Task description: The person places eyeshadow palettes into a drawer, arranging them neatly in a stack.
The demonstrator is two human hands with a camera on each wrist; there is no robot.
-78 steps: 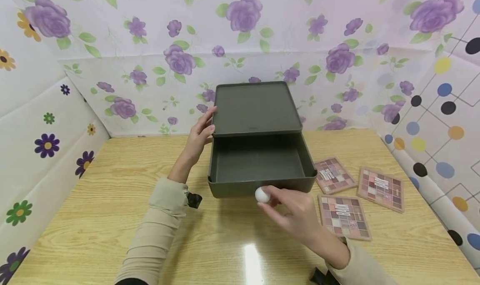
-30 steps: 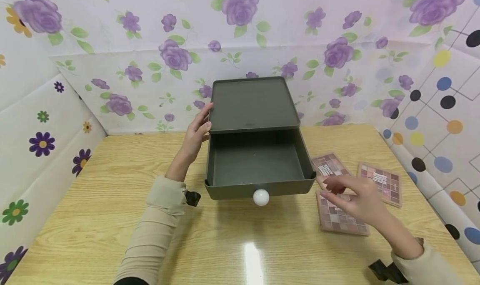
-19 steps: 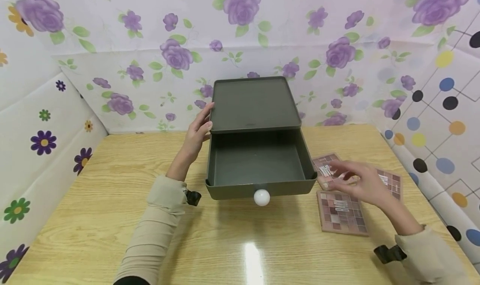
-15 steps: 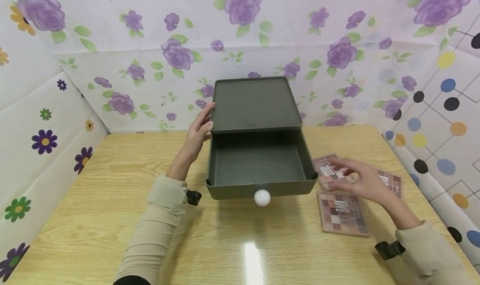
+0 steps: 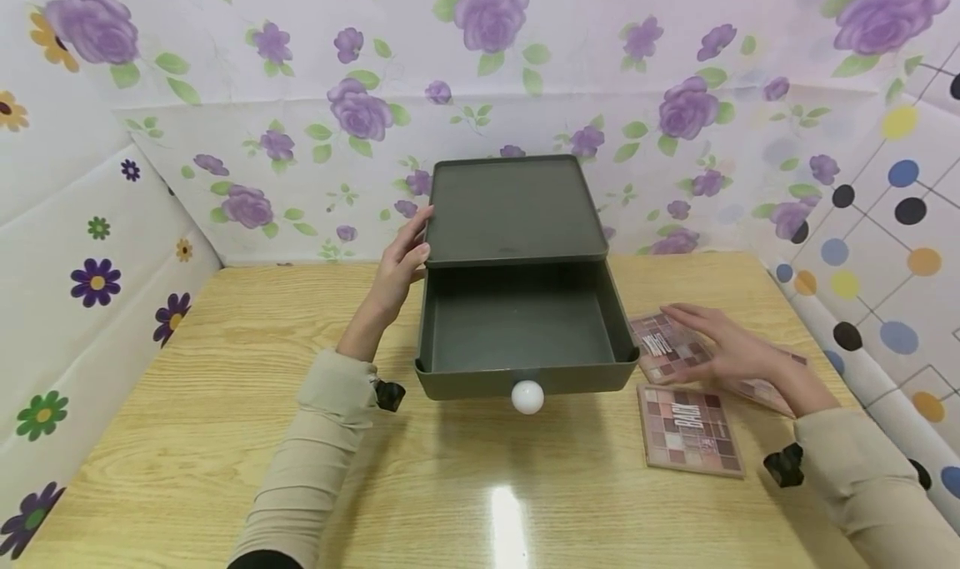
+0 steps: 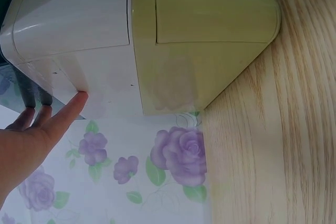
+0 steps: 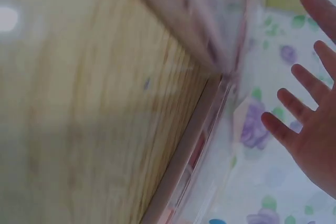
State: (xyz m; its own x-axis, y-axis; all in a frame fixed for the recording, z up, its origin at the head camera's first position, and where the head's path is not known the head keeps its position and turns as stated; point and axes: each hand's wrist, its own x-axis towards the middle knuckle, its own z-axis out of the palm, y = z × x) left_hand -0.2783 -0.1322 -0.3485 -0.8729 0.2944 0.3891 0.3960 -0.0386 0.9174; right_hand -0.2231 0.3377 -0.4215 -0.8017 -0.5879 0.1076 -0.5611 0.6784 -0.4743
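Note:
My left hand (image 5: 395, 277) rests against the left side of a box with a dark grey top (image 5: 517, 211), fingers extended. In the left wrist view the box's side (image 6: 105, 77) is white and yellow-green, and the hand's fingertips touch it. The box's grey drawer (image 5: 480, 381) is pulled out, bare inside, with a round white knob (image 5: 528, 396) in front. My right hand (image 5: 731, 348) is spread low over an eyeshadow palette (image 5: 660, 342) right of the drawer, thumb towards its near edge. In the right wrist view its fingers (image 7: 310, 85) are straight and apart.
A second palette (image 5: 693, 431) lies nearer the front on the wooden table (image 5: 300, 436). A third palette (image 5: 761, 392), partly hidden under the right hand and wrist, lies to the right. Floral sheeting (image 5: 300, 119) stands behind; a dotted sheet (image 5: 892, 286) is at the right.
My right hand has let go of the white knob and moved right to the palettes, its fingers spreading over the one by the drawer. The left hand stays on the box.

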